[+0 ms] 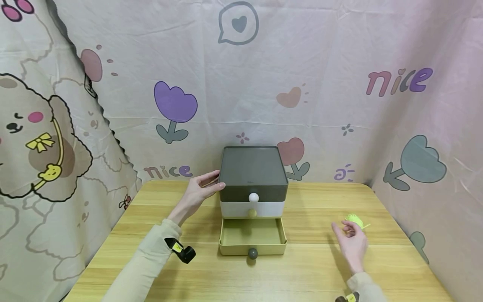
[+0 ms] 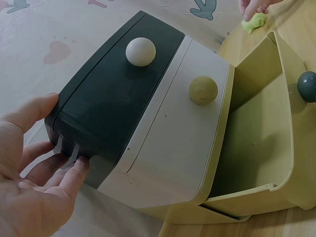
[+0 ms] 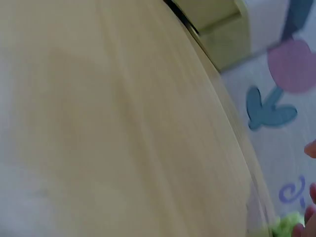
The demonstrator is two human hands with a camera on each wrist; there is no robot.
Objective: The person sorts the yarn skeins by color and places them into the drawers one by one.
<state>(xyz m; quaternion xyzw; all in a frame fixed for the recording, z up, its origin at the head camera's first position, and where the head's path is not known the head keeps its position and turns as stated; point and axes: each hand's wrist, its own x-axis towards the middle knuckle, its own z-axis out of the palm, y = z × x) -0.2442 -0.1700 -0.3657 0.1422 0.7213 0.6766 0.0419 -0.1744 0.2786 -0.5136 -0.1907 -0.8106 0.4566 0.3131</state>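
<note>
A small three-tier drawer unit point(image 1: 253, 167) stands on the table, with a dark grey top tier, a white middle tier and an olive-yellow bottom tier. Its bottom drawer point(image 1: 252, 250) is pulled out, and no object shows inside. My left hand point(image 1: 200, 191) rests against the unit's left side near the top, thumb by the front corner point(image 2: 58, 106). Over on the right, my right hand point(image 1: 352, 245) hovers at a bright yellow-green bundle point(image 1: 355, 219) with a thin strip sticking out. Its fingers are loosely bent; contact with the bundle is unclear.
The wooden table point(image 1: 302, 277) has its back edge along a patterned curtain point(image 1: 241, 84). Round knobs stick out from the drawer fronts, including a white knob point(image 1: 253, 197) and a dark knob point(image 1: 253, 253). A black wrist camera point(image 1: 185, 253) sits on the left sleeve.
</note>
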